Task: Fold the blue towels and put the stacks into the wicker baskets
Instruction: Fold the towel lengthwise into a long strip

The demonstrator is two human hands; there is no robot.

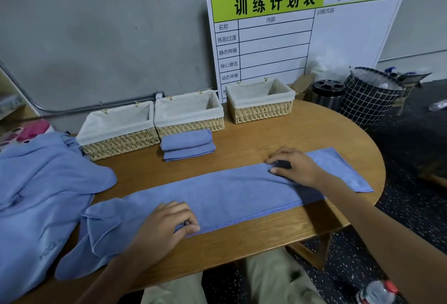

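Head view: a white board (307, 35) is leaning against the grey wall at the far right; its green header is reading "训练计划表", with table rows "名称", "内容", "练前过渡", "静态伸展", "核心激活", "动态伸展" and a right column headed "训练内容"; pale lettering on the heap of unfolded blue towels (41, 197) at the near left is too blurred to read.

The wooden table (242, 243) is showing a rounded right end and a smooth brown top; three rectangular wicker baskets are standing along its far edge, each woven in straw-coloured strands with an off-white cloth liner: the left basket (118, 131), the middle basket (189, 115) and the right basket (260, 100); a stack of folded towels (187, 146) is lying on the table just in front of the middle basket.

A long blue towel (229, 192), soft-napped with a stitched hem, is lying folded into a narrow strip across the table from near left to far right; the left hand (167, 226) is pinching its near hem between thumb and curled fingers; the right hand (295, 165) is gripping the far edge, with fingers curled round the cloth.

A black grid-patterned bin (370, 96) and a dark cylindrical container (327, 94) are standing beyond the right end of the table.
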